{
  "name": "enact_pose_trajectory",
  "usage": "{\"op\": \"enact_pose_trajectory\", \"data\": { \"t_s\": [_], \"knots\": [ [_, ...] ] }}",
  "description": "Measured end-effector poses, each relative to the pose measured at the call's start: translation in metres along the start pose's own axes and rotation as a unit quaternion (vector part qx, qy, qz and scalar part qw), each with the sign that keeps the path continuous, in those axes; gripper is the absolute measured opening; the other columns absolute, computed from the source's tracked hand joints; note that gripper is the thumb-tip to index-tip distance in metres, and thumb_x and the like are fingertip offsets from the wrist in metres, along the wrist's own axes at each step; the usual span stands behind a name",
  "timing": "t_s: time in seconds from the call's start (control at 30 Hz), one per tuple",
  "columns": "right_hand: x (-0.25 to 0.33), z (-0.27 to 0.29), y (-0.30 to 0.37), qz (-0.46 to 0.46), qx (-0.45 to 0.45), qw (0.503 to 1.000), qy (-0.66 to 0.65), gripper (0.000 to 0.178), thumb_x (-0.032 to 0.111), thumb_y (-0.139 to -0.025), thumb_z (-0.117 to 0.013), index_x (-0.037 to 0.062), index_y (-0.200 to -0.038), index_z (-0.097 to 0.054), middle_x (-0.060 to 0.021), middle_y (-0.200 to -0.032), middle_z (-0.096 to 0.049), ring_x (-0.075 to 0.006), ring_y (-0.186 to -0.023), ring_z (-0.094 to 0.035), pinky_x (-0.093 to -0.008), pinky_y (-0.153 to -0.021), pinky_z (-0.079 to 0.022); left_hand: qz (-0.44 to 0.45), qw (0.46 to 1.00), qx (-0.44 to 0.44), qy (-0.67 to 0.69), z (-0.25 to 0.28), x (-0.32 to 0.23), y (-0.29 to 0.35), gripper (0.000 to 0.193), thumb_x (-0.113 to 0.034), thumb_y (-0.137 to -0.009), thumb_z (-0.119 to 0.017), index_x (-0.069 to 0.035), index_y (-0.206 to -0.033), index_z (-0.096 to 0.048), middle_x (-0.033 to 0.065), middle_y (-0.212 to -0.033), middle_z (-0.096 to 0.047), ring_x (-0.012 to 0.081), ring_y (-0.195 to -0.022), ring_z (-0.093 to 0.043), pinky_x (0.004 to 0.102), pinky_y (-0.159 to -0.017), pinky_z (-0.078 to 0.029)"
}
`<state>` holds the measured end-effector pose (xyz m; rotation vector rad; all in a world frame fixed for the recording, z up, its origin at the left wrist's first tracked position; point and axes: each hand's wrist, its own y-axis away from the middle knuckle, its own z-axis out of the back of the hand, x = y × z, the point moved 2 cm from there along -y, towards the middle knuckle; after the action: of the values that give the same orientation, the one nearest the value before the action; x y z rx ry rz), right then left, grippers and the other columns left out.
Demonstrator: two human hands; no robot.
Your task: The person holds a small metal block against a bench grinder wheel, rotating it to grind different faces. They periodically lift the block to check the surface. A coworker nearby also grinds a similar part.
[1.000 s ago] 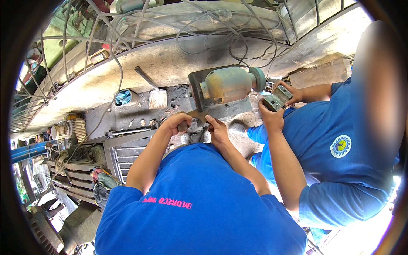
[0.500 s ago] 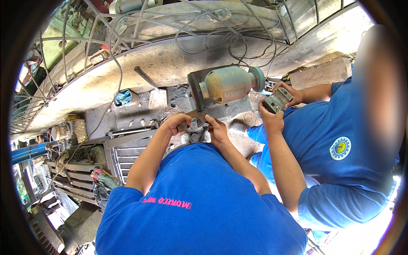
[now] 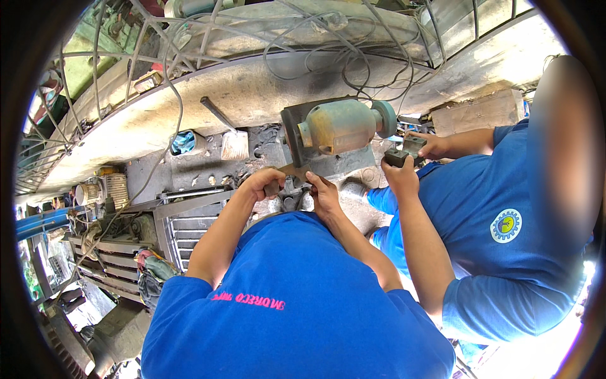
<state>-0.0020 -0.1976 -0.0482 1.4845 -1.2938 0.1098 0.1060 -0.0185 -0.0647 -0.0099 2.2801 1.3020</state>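
Observation:
My left hand (image 3: 265, 183) is closed around one end of a flat, brownish metal piece (image 3: 291, 170); a dark, blunt end sticks out below its fingers. On the other end of the piece, my right hand (image 3: 324, 192) pinches with thumb and fingers. The piece lies against the lower front of a bench grinder (image 3: 341, 126), by the dark guard at its left side. Its exact shape is partly hidden by my fingers. At the grinder's right end sits a round grey-green wheel (image 3: 384, 119).
On the right, a co-worker in blue holds dark metal blockwork (image 3: 413, 146) in both hands, close to the grinder. A long-handled dustpan (image 3: 235, 145) and a bucket with blue cloth (image 3: 187, 144) stand by the wall. Loose cables (image 3: 360, 63) hang above; a slatted metal frame (image 3: 196, 218) lies left.
The co-worker has turned and tilted the metal blockwork, and its two parts now look set apart. My hands and the metal piece stay nearly in place at the grinder.

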Motion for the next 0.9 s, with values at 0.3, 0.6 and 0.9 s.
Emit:
{"op": "enact_pose_trajectory", "data": {
  "t_s": [0.3,0.6,0.9],
  "knots": [
    [-0.002,0.0,0.0,0.003,-0.015,1.0,0.005,0.029,0.026,-0.081,-0.08,0.0032,-0.096,-0.07,0.0032,-0.079,-0.059,-0.0065,-0.065,-0.04,-0.0235,-0.062,-0.035,-0.029,0.999,-0.026,0.015,-0.011,0.0,0.008,0.014,-0.015,-0.066,-0.068,-0.009,-0.06,-0.058,0.0045,-0.055,-0.054,0.0187,-0.038,-0.046,0.0321,-0.037,-0.037],
    [0.008,-0.009,0.012,0.001,-0.026,1.0,-0.017,0.028,0.024,-0.081,-0.08,0.0022,-0.094,-0.069,0.003,-0.078,-0.058,-0.0064,-0.064,-0.041,-0.0232,-0.061,-0.035,-0.024,0.999,-0.035,0.025,-0.013,-0.001,0.012,0.013,-0.013,-0.066,-0.068,-0.009,-0.061,-0.057,0.0047,-0.054,-0.053,0.0189,-0.038,-0.046,0.0324,-0.036,-0.038],
    [0.001,-0.002,0.003,-0.01,-0.027,1.0,0.002,0.026,0.024,-0.08,-0.08,0.0033,-0.092,-0.069,0.0032,-0.078,-0.059,-0.0061,-0.064,-0.041,-0.0231,-0.061,-0.035,-0.008,0.999,-0.016,0.029,-0.009,0.001,0.006,0.01,-0.009,-0.064,-0.065,-0.009,-0.07,-0.057,0.0045,-0.061,-0.055,0.0208,-0.04,-0.047,0.0326,-0.037,-0.041]
  ]
}}
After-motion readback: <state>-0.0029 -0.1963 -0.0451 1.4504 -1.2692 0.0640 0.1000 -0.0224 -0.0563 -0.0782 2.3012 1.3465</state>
